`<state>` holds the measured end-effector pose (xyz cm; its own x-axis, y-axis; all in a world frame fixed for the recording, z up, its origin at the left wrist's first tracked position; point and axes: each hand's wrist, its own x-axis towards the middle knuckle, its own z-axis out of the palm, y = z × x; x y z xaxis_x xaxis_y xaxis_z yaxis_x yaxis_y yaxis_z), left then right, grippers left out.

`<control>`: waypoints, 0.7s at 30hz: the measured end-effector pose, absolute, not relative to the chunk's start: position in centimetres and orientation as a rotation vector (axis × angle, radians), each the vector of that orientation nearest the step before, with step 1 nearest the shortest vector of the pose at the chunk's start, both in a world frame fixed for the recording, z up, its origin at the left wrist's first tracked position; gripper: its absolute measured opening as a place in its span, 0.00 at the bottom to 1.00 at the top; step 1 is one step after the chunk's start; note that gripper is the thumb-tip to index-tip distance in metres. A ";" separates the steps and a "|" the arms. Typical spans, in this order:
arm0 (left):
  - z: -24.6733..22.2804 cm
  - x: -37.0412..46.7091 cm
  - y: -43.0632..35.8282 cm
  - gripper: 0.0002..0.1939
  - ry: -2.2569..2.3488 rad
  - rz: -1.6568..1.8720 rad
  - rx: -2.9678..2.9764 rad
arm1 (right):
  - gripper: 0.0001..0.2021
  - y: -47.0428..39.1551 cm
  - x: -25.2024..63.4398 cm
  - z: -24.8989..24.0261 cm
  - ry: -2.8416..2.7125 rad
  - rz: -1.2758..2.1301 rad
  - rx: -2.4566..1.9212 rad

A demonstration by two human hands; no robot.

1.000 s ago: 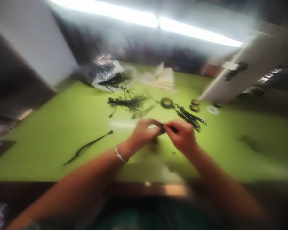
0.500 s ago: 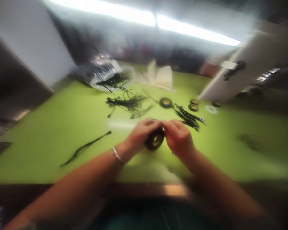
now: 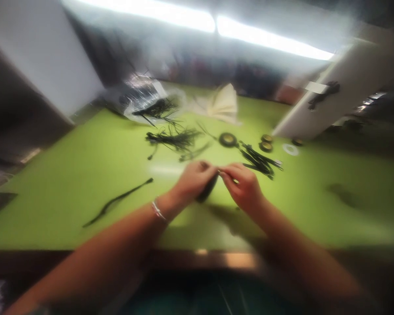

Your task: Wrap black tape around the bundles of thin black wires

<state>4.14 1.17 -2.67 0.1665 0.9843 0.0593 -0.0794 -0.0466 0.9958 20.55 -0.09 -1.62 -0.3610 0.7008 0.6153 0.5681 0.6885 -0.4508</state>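
Note:
My left hand [image 3: 197, 178], a bracelet at its wrist, is closed round a roll of black tape [image 3: 207, 189] that hangs edge-on below the fingers. My right hand [image 3: 242, 181] is beside it, thumb and forefinger pinched at the top of the roll, fingertips nearly touching the left hand's. What sits in that pinch is too small and blurred to make out. Both hands are above the green tabletop [image 3: 118, 175]. A single black cable [image 3: 118, 202] lies to the left of my left forearm.
Beyond my hands lie a loose bunch of black wires [image 3: 174, 139], another tape roll [image 3: 227, 139], a bundle of black cables [image 3: 259, 159] and two small rolls [image 3: 266, 145]. A white ring [image 3: 290, 149] is by the right panel [image 3: 321, 105]. A plastic bag [image 3: 144, 98] stands farther back.
The tape roll has turned from showing its yellow core to edge-on. My right hand has shifted slightly, its thumb and forefinger now showing a gap behind the pinch. Pages of the booklet behind have moved.

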 end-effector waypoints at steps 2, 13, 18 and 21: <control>-2.9 4.3 1.1 0.14 0.998 1.164 1.339 | 0.07 -0.1 20.7 -1.2 -2.085 0.276 -1.052; -2.7 4.6 0.7 0.14 0.927 1.106 1.266 | 0.17 0.1 20.8 0.0 -2.114 0.689 -1.338; -1.9 4.5 0.5 0.17 0.916 1.103 1.246 | 0.15 0.0 20.8 0.7 -2.062 0.807 -1.271; -1.9 4.8 0.4 0.17 0.820 1.120 1.173 | 0.15 -0.1 20.7 0.9 -2.041 0.752 -1.257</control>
<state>4.83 0.39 -1.87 0.2743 0.9599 0.0573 -0.2359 0.0093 0.9717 20.74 -0.14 0.87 -0.3558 0.9112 0.2076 0.5587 0.3855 -0.7343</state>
